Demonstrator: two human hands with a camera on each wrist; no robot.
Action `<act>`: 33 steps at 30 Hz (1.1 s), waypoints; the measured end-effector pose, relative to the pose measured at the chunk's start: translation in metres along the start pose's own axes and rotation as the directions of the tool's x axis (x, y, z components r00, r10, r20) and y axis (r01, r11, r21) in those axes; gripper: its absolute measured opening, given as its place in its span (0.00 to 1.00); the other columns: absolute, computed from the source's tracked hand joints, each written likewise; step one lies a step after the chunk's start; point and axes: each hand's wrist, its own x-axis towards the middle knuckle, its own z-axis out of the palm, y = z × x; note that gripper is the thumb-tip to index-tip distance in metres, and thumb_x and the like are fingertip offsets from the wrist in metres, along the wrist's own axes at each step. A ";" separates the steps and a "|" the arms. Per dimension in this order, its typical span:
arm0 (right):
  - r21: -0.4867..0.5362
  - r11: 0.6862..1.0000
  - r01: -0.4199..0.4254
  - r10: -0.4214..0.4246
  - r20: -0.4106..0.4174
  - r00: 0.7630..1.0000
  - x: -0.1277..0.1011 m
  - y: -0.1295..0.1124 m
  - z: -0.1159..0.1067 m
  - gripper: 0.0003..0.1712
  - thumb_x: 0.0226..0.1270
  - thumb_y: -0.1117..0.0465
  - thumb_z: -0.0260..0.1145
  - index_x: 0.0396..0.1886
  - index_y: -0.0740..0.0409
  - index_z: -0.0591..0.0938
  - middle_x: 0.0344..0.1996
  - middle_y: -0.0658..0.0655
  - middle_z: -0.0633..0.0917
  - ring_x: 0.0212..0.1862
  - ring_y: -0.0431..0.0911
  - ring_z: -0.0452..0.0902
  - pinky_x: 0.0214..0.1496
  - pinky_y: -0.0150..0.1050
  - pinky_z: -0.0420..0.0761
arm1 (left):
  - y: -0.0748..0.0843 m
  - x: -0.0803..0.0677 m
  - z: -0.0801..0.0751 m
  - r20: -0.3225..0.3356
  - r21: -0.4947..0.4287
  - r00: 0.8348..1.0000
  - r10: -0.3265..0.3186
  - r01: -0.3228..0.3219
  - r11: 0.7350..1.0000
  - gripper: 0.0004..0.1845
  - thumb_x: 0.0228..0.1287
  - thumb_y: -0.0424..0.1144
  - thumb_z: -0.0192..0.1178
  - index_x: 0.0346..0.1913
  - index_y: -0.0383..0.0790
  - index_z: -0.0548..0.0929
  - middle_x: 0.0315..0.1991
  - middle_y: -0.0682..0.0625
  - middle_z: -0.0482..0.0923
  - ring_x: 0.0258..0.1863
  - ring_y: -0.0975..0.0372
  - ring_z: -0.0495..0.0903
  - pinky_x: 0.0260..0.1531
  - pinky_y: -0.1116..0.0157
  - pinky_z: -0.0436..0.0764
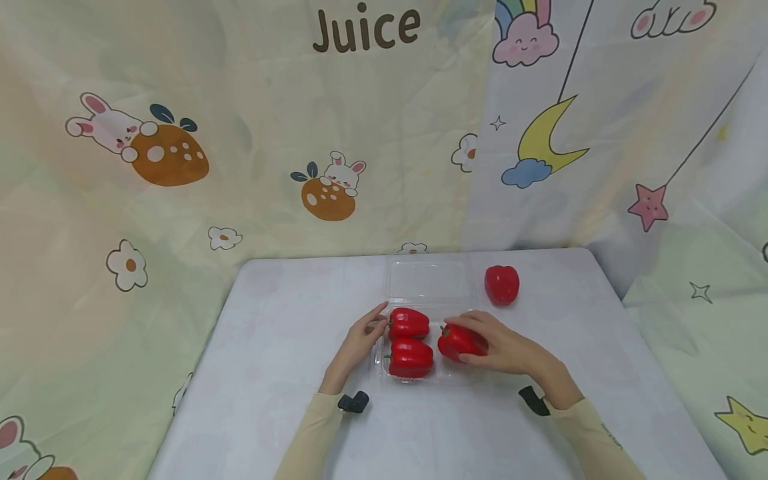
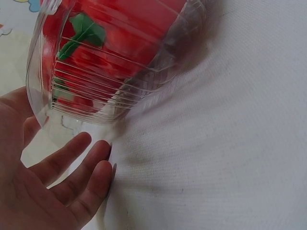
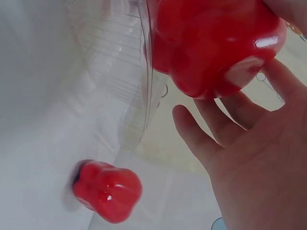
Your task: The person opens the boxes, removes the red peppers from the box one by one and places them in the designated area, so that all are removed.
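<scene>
Right hand (image 1: 510, 350) curls its grip around a glossy red bell pepper (image 1: 457, 342): light, firm, slippery, best cupped around its body. Left hand (image 1: 359, 343), fingers relaxed, steadies the flimsy clear plastic clamshell tray (image 1: 383, 363).

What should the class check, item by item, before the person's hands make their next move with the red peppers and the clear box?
1. Clear box lid open: ok.
2. Two peppers lie inside: ok.
3. Right hand grips third pepper: ok.
4. Left hand steadies the box's side: ok.
5. Fourth pepper lies free on table: ok.
6. Room inside for all four: cannot tell.
</scene>
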 end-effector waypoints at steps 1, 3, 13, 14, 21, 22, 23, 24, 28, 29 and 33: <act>0.000 1.000 -0.005 0.005 -0.005 1.000 0.000 0.000 -0.001 0.49 0.47 0.45 0.82 0.71 0.36 0.70 0.61 0.50 0.74 0.63 0.50 0.70 0.45 0.39 0.87 | 0.000 0.000 0.000 0.000 -0.001 1.000 0.001 -0.001 1.000 0.27 0.76 0.54 0.53 0.75 0.64 0.65 0.61 0.44 0.78 0.54 0.52 0.84 0.55 0.49 0.83; -0.001 1.000 -0.015 0.015 -0.017 1.000 -0.001 0.000 -0.003 0.49 0.46 0.43 0.82 0.70 0.35 0.71 0.61 0.49 0.74 0.63 0.50 0.70 0.45 0.38 0.87 | 0.000 0.000 0.000 0.002 0.001 1.000 0.002 -0.002 1.000 0.27 0.76 0.54 0.53 0.75 0.64 0.65 0.61 0.44 0.78 0.54 0.52 0.84 0.55 0.49 0.83; 0.015 1.000 -0.026 0.027 -0.063 0.998 -0.004 0.002 -0.010 0.51 0.43 0.43 0.83 0.70 0.34 0.71 0.62 0.48 0.74 0.64 0.49 0.70 0.45 0.38 0.88 | 0.001 -0.001 -0.001 0.002 0.003 1.000 0.004 -0.004 1.000 0.28 0.76 0.54 0.53 0.76 0.62 0.65 0.61 0.44 0.78 0.55 0.51 0.84 0.56 0.48 0.83; 0.018 1.000 -0.026 0.027 -0.066 0.997 -0.005 0.001 -0.010 0.51 0.44 0.43 0.83 0.70 0.34 0.71 0.62 0.48 0.74 0.64 0.49 0.70 0.45 0.38 0.88 | 0.001 -0.001 -0.001 0.003 0.004 1.000 0.002 -0.002 1.000 0.28 0.76 0.54 0.53 0.75 0.63 0.66 0.61 0.44 0.78 0.54 0.51 0.84 0.56 0.48 0.83; 0.018 1.000 -0.020 0.021 -0.091 0.996 -0.009 0.003 -0.014 0.51 0.44 0.45 0.84 0.70 0.37 0.70 0.64 0.49 0.74 0.65 0.51 0.69 0.46 0.40 0.88 | 0.000 0.000 -0.001 0.004 0.002 1.000 0.006 -0.006 1.000 0.28 0.76 0.54 0.54 0.75 0.62 0.66 0.61 0.43 0.79 0.53 0.52 0.84 0.56 0.49 0.83; 0.013 1.000 -0.018 0.019 -0.097 0.995 -0.009 0.004 -0.015 0.51 0.44 0.45 0.84 0.70 0.37 0.70 0.64 0.49 0.74 0.65 0.51 0.70 0.46 0.40 0.88 | 0.000 0.001 -0.001 0.003 0.002 1.000 0.007 -0.007 1.000 0.28 0.76 0.53 0.54 0.76 0.62 0.66 0.61 0.43 0.79 0.53 0.52 0.84 0.55 0.49 0.83; 0.011 1.000 -0.016 0.017 -0.102 0.995 -0.010 0.005 -0.015 0.51 0.45 0.45 0.83 0.70 0.37 0.71 0.64 0.50 0.74 0.65 0.51 0.70 0.46 0.40 0.88 | 0.000 0.001 -0.001 0.002 0.001 1.000 0.007 -0.007 1.000 0.28 0.76 0.53 0.54 0.75 0.62 0.66 0.61 0.43 0.79 0.53 0.52 0.85 0.55 0.49 0.83; 0.007 1.000 -0.013 0.014 -0.108 0.994 -0.010 0.006 -0.016 0.50 0.45 0.45 0.83 0.71 0.37 0.71 0.64 0.50 0.74 0.65 0.52 0.70 0.46 0.41 0.88 | 0.000 0.001 -0.001 0.002 0.000 1.000 0.007 -0.007 1.000 0.28 0.76 0.53 0.54 0.75 0.62 0.66 0.61 0.43 0.79 0.53 0.52 0.85 0.55 0.49 0.83; -0.007 1.000 -0.009 0.008 -0.128 0.992 -0.011 0.010 -0.018 0.48 0.48 0.45 0.82 0.71 0.38 0.71 0.64 0.53 0.74 0.65 0.54 0.69 0.46 0.44 0.88 | 0.001 0.000 -0.001 -0.001 0.002 1.000 0.006 -0.006 1.000 0.28 0.76 0.53 0.54 0.75 0.62 0.66 0.61 0.43 0.79 0.54 0.51 0.84 0.55 0.49 0.83; -0.007 1.000 -0.008 0.007 -0.133 0.991 -0.012 0.010 -0.019 0.48 0.49 0.45 0.81 0.71 0.39 0.71 0.64 0.53 0.74 0.66 0.54 0.69 0.46 0.45 0.88 | 0.001 0.000 -0.001 -0.002 0.003 1.000 0.005 -0.005 1.000 0.28 0.76 0.53 0.54 0.75 0.62 0.66 0.61 0.43 0.78 0.54 0.51 0.84 0.55 0.49 0.83; -0.006 1.000 -0.017 0.016 -0.155 0.988 -0.014 0.013 -0.021 0.47 0.50 0.45 0.81 0.71 0.39 0.71 0.64 0.53 0.73 0.65 0.54 0.69 0.46 0.45 0.88 | 0.002 0.000 -0.002 -0.004 0.002 1.000 0.005 -0.005 1.000 0.27 0.76 0.53 0.54 0.75 0.62 0.66 0.61 0.43 0.78 0.54 0.51 0.84 0.55 0.48 0.83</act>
